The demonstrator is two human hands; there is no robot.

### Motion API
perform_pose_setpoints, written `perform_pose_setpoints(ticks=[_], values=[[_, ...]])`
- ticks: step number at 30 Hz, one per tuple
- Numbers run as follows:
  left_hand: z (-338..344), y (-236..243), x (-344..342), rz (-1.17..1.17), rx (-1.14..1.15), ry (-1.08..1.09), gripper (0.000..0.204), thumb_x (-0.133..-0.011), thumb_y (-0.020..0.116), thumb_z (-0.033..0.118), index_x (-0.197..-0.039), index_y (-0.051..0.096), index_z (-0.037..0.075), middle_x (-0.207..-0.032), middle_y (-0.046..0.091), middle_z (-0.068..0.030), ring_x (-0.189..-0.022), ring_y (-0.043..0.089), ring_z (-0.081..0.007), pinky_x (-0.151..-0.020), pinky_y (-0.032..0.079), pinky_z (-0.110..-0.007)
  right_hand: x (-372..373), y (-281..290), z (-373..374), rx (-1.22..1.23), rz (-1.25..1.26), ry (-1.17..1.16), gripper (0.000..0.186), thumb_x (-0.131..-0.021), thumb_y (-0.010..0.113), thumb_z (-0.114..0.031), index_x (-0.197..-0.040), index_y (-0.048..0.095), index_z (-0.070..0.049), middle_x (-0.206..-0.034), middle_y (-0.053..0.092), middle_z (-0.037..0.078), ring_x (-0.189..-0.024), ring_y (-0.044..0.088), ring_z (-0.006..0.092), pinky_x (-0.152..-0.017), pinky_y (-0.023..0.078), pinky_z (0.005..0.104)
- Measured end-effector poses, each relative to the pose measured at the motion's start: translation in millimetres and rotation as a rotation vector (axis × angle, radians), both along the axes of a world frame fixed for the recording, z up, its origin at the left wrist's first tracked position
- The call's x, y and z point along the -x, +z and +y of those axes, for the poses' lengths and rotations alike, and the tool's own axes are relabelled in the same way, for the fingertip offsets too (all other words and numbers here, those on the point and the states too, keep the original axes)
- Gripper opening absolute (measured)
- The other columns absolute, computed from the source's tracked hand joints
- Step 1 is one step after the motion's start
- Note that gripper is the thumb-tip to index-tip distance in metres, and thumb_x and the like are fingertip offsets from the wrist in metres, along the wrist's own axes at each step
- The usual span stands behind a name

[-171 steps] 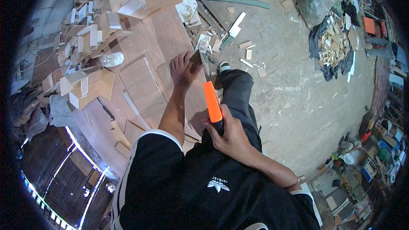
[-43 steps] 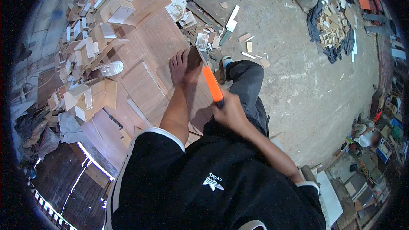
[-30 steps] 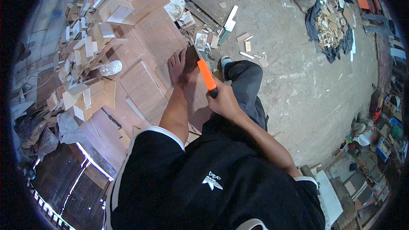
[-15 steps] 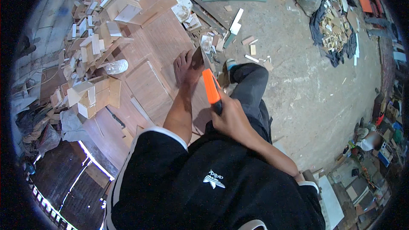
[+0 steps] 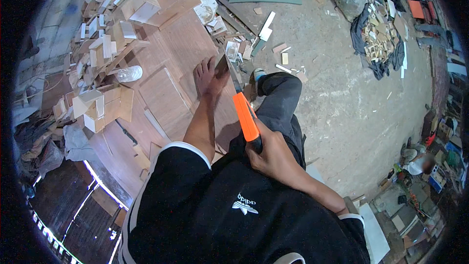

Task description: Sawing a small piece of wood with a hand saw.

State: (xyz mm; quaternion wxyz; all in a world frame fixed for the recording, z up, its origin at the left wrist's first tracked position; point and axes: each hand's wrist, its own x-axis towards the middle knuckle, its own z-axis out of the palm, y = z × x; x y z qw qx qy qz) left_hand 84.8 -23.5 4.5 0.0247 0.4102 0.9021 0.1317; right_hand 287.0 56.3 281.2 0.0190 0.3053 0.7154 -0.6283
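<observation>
- At the middle of the view, the right hand (image 5: 273, 154) is wrapped tight around the orange handle of a hand saw (image 5: 244, 115), gripping the near end so the blade runs forward and away from the body.
- The saw's thin grey blade (image 5: 229, 68) meets the edge of a wooden panel (image 5: 168, 76), close beside the left hand; held this way, it seems lined up for a cut along that edge.
- The left hand (image 5: 207, 76) lies flat on the panel with fingers spread, holding nothing, apparently pressing the wood down so it stays put against the blade.
- The panel rests on a low heap of boards rather than on a desk, so the person leans over it, one dark-trousered knee (image 5: 283, 90) set just beside the cut.
- Further left, small wooden boxes and offcuts (image 5: 102, 68) are piled near a clear plastic bottle (image 5: 129, 73).
- To the right, the bare concrete floor (image 5: 342, 78) carries scattered scraps.
</observation>
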Motion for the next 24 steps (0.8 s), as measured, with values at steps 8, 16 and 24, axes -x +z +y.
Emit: perform_pose_setpoints(ticks=[8, 16, 24], values=[[11.2, -1.8, -0.3, -0.002, -0.022, -0.022, 0.076, -0.069, 0.070, 0.050, -0.133, 0.045, 0.016, -0.126, 0.047, -0.0097, -0.121, 0.041, -0.0308, -0.105, 0.032, -0.046, 26.0, -89.8, 1.6, -0.135, 0.030, -0.070, 0.050, -0.072, 0.059, 0.004, -0.121, 0.053, 0.002, -0.074, 0.056, 0.029, -0.073, 0.059, 0.0468, -0.061, 0.047, 0.0422], [10.8, 0.2, 3.5, -0.002, -0.048, -0.052, 0.074, -0.070, 0.070, 0.050, -0.132, 0.046, 0.017, -0.125, 0.047, -0.0103, -0.120, 0.042, -0.0314, -0.105, 0.032, -0.047, 37.7, -105.6, 11.7, -0.164, 0.025, -0.066, 0.043, -0.070, 0.060, 0.004, -0.113, 0.054, 0.003, -0.081, 0.060, 0.028, -0.086, 0.060, 0.0468, -0.068, 0.050, 0.0407], [-0.3, 7.7, 3.1, 0.045, -0.012, -0.017, 0.077, -0.067, 0.071, 0.051, -0.131, 0.046, 0.017, -0.126, 0.047, -0.0097, -0.119, 0.043, -0.0307, -0.104, 0.033, -0.046, 12.1, -36.3, 3.4, -0.102, 0.098, -0.132, 0.039, -0.073, 0.058, 0.004, -0.112, 0.054, 0.001, -0.076, 0.057, 0.028, -0.084, 0.058, 0.0487, -0.066, 0.049, 0.0406]])
